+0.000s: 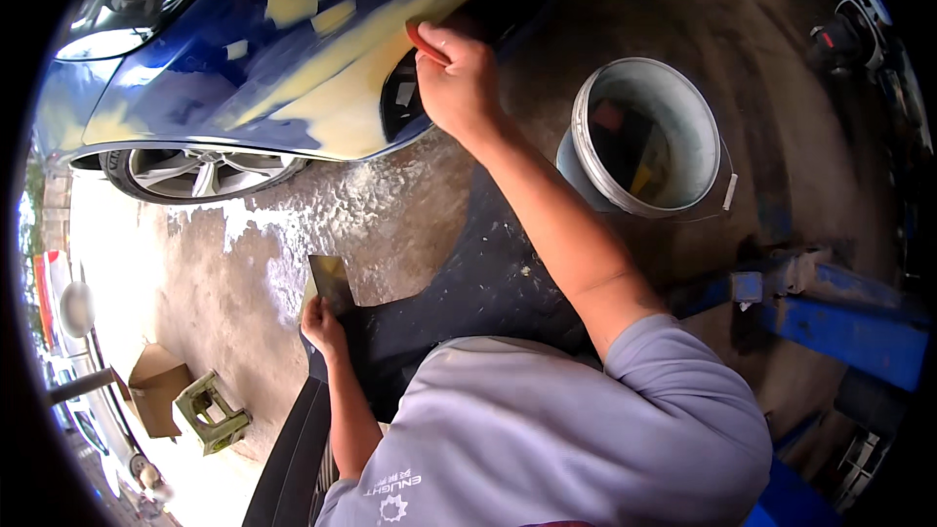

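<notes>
My right hand (457,83) is closed round a thin red-orange pad (427,43), held at the blue car's body panel (337,112), next to a dark opening. Pale yellow filler covers much of this panel, with smaller yellow patches higher up. Whether the pad touches the surface I cannot tell. Lower down, over my dark-clad leg, my left hand (324,325) grips a dark rectangular sheet (332,279) by its lower edge. It looks like sandpaper, with a yellowish sheen on part of its face. My fingers partly cover both held things.
To the right stands a white bucket (583,129) with dark liquid and a few coloured pieces inside. A wheel (205,174) sits under the car. Wet, whitish splashes mark the concrete. A blue metal lift arm (839,317), cardboard box (156,385) and small green stool (210,415) stand around me.
</notes>
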Motion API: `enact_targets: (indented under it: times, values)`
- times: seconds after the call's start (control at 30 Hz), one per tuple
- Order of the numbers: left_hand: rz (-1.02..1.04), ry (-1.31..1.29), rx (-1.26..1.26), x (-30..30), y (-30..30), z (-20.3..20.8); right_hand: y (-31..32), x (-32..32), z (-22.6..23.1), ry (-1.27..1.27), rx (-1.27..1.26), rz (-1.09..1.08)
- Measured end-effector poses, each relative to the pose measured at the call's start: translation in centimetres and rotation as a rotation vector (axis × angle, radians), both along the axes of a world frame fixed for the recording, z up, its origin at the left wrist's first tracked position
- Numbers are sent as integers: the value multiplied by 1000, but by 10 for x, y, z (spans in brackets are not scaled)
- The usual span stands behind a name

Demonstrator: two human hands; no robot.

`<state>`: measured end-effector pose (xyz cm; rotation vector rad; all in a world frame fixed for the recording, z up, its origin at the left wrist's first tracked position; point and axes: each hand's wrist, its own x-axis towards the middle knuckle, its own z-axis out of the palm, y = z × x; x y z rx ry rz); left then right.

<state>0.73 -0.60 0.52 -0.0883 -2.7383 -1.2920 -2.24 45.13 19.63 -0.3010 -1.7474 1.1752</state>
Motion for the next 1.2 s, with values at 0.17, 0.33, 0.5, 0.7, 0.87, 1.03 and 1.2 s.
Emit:
enact_targets:
  times: [0.17, 0.33, 0.5, 0.7, 0.87, 1.03, 1.2]
  values:
    - [-14, 33, 85, 0, 10, 0, -30, 2, 1, 30, 370, 28]
    - [1, 11, 171, 2, 23, 8, -50, 3, -6, 72, 460, -4]
    - [36, -163, 601, 12, 66, 32, -46, 16, -15, -237, 317, 299]
    - [-169, -469, 1096, 37, 153, 121, -19, 84, -10, -191, -706, 686]
    - [-387, -543, 1089, 49, 211, 169, -28, 147, 13, 18, -1097, 921]
    - [-419, -438, 1095, 58, 233, 176, -25, 174, -18, -429, -539, 971]
    - [-465, -431, 967, 64, 238, 168, -13, 187, 5, 154, -976, 930]
